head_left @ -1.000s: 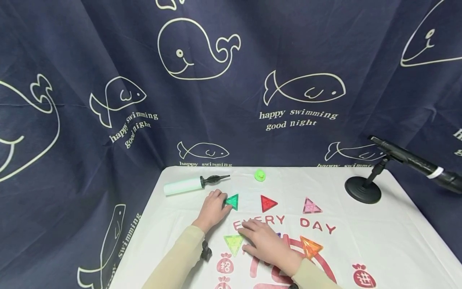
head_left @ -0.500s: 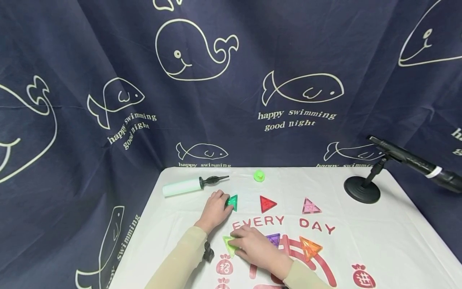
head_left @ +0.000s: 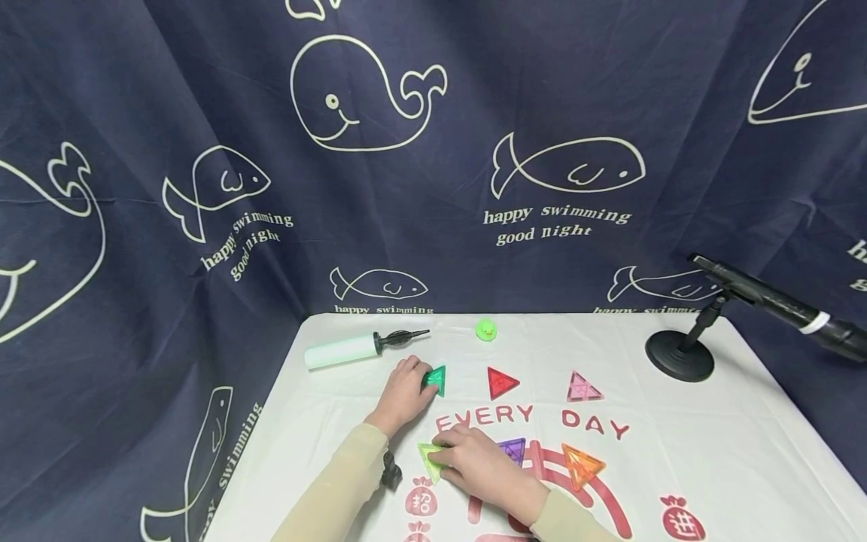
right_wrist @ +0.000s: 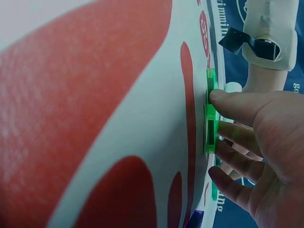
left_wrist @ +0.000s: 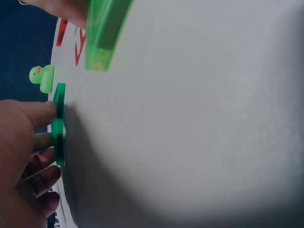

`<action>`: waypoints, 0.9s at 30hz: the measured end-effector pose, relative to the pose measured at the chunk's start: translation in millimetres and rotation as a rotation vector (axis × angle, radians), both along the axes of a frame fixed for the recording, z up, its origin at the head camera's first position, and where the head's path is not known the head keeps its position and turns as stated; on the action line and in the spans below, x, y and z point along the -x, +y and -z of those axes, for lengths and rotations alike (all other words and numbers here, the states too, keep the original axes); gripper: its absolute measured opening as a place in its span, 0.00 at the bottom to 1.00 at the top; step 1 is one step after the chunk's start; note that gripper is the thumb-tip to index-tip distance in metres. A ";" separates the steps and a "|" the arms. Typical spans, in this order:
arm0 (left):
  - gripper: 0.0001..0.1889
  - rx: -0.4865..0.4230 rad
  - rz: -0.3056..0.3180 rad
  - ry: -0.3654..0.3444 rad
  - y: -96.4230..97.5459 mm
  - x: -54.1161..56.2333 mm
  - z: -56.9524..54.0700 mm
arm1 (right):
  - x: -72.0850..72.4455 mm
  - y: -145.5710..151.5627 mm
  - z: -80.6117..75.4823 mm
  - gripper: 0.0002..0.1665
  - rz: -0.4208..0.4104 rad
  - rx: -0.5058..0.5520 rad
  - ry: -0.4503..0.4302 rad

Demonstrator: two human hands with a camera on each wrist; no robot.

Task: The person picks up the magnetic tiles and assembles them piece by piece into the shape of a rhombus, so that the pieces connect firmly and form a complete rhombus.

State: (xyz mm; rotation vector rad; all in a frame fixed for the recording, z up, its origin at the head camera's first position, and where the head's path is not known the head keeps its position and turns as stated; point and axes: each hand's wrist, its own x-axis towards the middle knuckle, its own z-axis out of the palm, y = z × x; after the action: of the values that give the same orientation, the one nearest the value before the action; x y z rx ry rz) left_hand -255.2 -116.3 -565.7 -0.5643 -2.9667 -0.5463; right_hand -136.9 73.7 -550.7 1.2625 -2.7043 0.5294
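Pinching the lime-green triangular magnetic tile by its edges, the right hand works at the near row, thumb and fingertips closed in on the piece. The purple triangular tile lies just beyond its knuckles, partly covered, and the orange triangular tile lies further right over red printing on the white tablecloth. Behind this row run the red printed words "EVERY DAY". Past them, the left hand has thumb and fingers clamped on the dark-green triangular tile, with the red triangular tile and pink triangular tile spaced out to its right. Farther back are a black round-based stand, a mint hand pump with a black nozzle, and a green toy duck. A navy curtain with white whales and fish hangs behind.
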 end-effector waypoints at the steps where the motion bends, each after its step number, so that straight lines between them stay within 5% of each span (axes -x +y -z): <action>1: 0.22 -0.006 -0.002 -0.001 -0.1 0.4 0.4 | 0.1 -0.2 -0.1 0.17 0.002 -0.001 -0.001; 27: 0.22 -0.103 -0.016 -0.019 -7.2 0.6 -0.6 | 3.7 -7.0 -1.5 0.15 0.064 0.035 0.065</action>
State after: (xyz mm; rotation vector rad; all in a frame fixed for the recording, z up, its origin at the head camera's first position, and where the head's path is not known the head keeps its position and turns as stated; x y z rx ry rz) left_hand -255.8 -123.6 -565.1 -0.5286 -2.9373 -0.7025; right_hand -140.6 66.8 -549.2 1.1599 -2.6598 0.5168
